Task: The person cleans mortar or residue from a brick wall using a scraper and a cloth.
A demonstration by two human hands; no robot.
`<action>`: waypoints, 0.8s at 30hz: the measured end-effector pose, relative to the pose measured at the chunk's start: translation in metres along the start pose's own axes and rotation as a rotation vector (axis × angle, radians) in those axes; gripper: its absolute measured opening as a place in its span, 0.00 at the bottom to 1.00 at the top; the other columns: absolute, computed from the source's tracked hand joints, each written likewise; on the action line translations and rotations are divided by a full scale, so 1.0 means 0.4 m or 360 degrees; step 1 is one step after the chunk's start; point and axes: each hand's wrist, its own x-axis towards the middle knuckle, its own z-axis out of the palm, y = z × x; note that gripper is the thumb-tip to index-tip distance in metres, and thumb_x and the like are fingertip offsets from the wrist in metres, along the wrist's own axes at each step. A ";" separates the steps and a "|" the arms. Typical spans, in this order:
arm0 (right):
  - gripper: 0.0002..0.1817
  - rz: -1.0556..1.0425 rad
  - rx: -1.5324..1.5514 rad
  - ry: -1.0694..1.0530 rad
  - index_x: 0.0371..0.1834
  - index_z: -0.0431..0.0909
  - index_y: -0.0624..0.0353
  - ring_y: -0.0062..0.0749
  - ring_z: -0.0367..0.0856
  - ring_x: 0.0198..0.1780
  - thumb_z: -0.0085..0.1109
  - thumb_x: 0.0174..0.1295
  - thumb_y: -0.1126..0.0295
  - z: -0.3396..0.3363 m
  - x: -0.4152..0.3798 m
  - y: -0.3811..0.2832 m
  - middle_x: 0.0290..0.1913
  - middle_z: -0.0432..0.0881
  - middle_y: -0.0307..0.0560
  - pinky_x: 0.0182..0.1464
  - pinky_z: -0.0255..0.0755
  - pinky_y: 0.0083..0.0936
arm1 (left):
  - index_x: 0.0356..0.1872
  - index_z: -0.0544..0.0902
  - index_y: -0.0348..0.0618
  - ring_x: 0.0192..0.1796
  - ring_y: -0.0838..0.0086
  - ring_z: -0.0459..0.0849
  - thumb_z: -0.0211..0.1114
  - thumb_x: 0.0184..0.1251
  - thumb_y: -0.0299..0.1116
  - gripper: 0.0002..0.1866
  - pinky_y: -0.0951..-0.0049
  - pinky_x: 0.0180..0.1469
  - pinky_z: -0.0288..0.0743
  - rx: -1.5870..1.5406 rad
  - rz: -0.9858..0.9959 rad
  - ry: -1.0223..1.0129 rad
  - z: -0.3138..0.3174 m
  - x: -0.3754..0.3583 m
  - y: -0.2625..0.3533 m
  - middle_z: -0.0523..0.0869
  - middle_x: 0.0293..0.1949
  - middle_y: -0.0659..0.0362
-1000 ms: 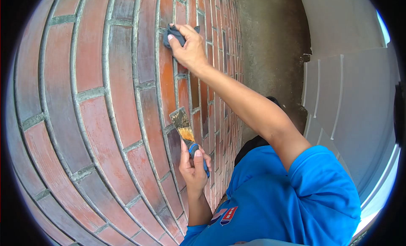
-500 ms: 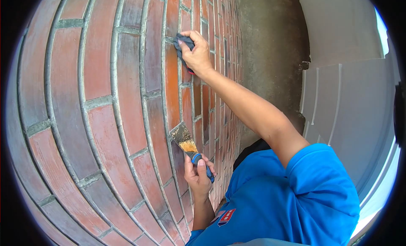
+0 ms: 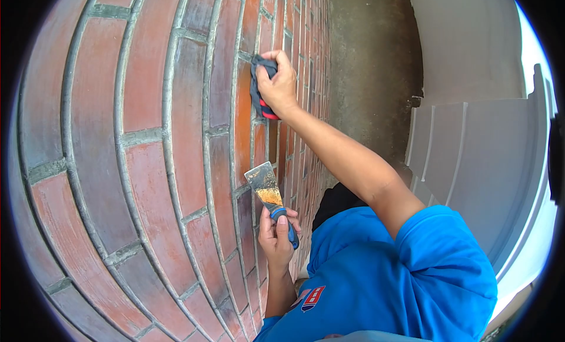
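Observation:
My left hand (image 3: 276,239) is closed around the blue and black handle of a putty knife (image 3: 263,180). Its broad metal blade points up the picture, smeared with yellowish and dark residue, in front of the brick wall (image 3: 144,195). Farther up, my right hand (image 3: 279,83) grips a bunched dark grey cloth (image 3: 257,86) with red stripes at its lower end. The cloth is against the wall, over a brick (image 3: 243,121) that looks more orange and shinier than those around it. My right palm and some fingertips are hidden.
Grey mortar joints (image 3: 141,136) run between the bricks, slightly recessed. A bare brownish-grey floor strip (image 3: 371,59) lies beside the wall's foot. Pale grey panels (image 3: 471,142) stand to the right. My blue shirt (image 3: 388,277) fills the lower right.
My right hand and the cloth have slid a little down the picture along the brick, baring more of the red stripes. The view has shifted slightly; my left hand keeps its hold on the putty knife.

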 end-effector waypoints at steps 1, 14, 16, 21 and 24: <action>0.09 -0.0050 0.0007 -0.0071 0.38 0.72 0.62 0.46 0.78 0.39 0.55 0.53 0.78 -0.009 -0.050 0.001 0.36 0.76 0.53 0.45 0.72 0.34 | 0.62 0.66 0.31 0.28 0.79 0.79 0.51 0.75 0.29 0.18 0.81 0.30 0.74 0.0012 0.0007 -0.0021 0.000 0.010 0.005 0.82 0.40 0.53; 0.12 -0.0309 -0.0491 0.0007 0.41 0.71 0.62 0.51 0.78 0.45 0.54 0.52 0.81 -0.008 0.143 0.045 0.39 0.77 0.57 0.50 0.71 0.37 | 0.68 0.58 0.26 0.26 0.81 0.78 0.51 0.75 0.28 0.25 0.81 0.27 0.74 -0.0059 0.0030 -0.0364 -0.046 0.070 -0.018 0.82 0.34 0.54; 0.12 -0.0370 -0.0447 -0.0334 0.41 0.71 0.62 0.51 0.78 0.45 0.53 0.52 0.80 -0.060 0.008 0.044 0.39 0.76 0.56 0.50 0.71 0.37 | 0.60 0.66 0.28 0.26 0.81 0.78 0.52 0.75 0.29 0.19 0.81 0.27 0.73 -0.0099 -0.0003 -0.0361 -0.029 0.093 -0.011 0.81 0.31 0.55; 0.09 0.0496 -0.0277 -0.0850 0.41 0.77 0.65 0.33 0.78 0.42 0.50 0.58 0.79 -0.266 -0.145 0.043 0.38 0.79 0.47 0.48 0.71 0.27 | 0.44 0.71 0.36 0.24 0.82 0.77 0.54 0.76 0.33 0.09 0.82 0.27 0.72 -0.0134 -0.0008 -0.0348 0.021 0.204 -0.015 0.81 0.28 0.58; 0.11 0.1007 0.0416 -0.1009 0.41 0.79 0.62 0.20 0.78 0.40 0.49 0.69 0.66 -0.326 -0.072 -0.070 0.36 0.81 0.40 0.45 0.72 0.20 | 0.44 0.71 0.37 0.23 0.81 0.77 0.54 0.76 0.35 0.10 0.81 0.26 0.72 -0.0137 -0.0176 -0.0332 0.062 0.286 0.002 0.82 0.28 0.56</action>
